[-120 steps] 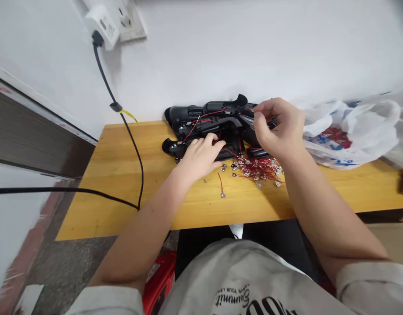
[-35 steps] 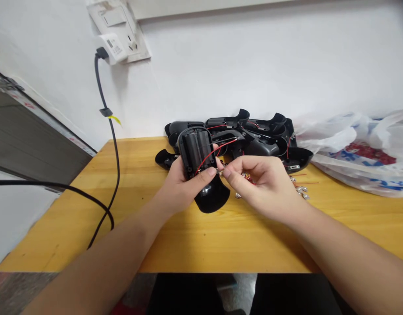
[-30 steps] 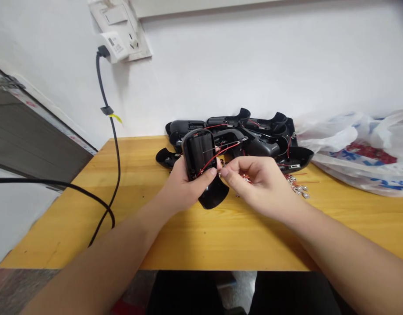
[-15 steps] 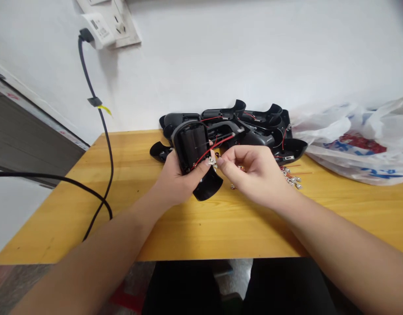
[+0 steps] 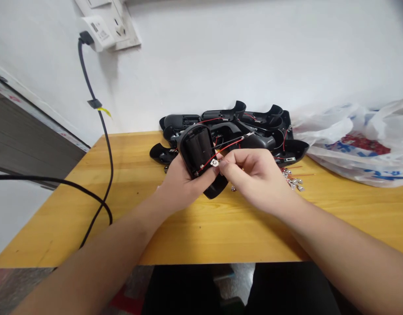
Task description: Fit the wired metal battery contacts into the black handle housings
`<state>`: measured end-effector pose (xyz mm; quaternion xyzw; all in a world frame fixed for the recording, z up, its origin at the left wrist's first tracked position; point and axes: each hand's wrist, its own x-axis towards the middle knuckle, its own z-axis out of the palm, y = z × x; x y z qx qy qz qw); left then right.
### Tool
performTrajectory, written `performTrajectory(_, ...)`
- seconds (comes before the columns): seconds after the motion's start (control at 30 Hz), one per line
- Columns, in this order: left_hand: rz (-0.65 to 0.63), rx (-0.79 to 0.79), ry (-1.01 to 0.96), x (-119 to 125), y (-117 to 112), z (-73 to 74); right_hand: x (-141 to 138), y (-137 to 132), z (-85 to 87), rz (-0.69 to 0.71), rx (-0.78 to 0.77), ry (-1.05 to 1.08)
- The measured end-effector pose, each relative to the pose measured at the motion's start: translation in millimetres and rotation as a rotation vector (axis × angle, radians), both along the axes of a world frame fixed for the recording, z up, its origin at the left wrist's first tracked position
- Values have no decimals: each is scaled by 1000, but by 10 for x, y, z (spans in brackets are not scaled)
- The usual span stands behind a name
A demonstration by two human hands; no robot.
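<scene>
Two grips are working closed: the left grip (image 5: 183,186) is clamping a black battery housing (image 5: 197,153), long axis running toward 12 o'clock, while the right grip (image 5: 223,168), fingertips together, is pinching a red-wired metal terminal (image 5: 214,163) at its 9 o'clock, just beside the left grip.

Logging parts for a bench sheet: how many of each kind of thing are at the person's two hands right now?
Black plastic battery housing in left hand: 1
Small silver metal terminal beside right hand: 1
Red insulated wire: 1
Total: 3
</scene>
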<state>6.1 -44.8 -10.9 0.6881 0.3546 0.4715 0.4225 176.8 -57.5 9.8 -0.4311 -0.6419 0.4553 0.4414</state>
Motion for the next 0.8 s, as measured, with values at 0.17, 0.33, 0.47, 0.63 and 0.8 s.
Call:
performTrajectory(0.17,9,-36,14,37,-13,28,-7,2,1,-4,-26,19)
performTrajectory(0.33,-41,-70,3,32,8,0,-8,10,-5,0,-66,19)
performTrajectory(0.47,-45,-32,31,17,19,-37,-12,13,0,-6,-75,25)
performTrajectory(0.63,-62,-20,42,9,24,-59,-10,15,-11,-11,-85,-1)
performTrajectory(0.8,-115,72,149,-16,39,-53,10,13,-20,30,-89,-24)
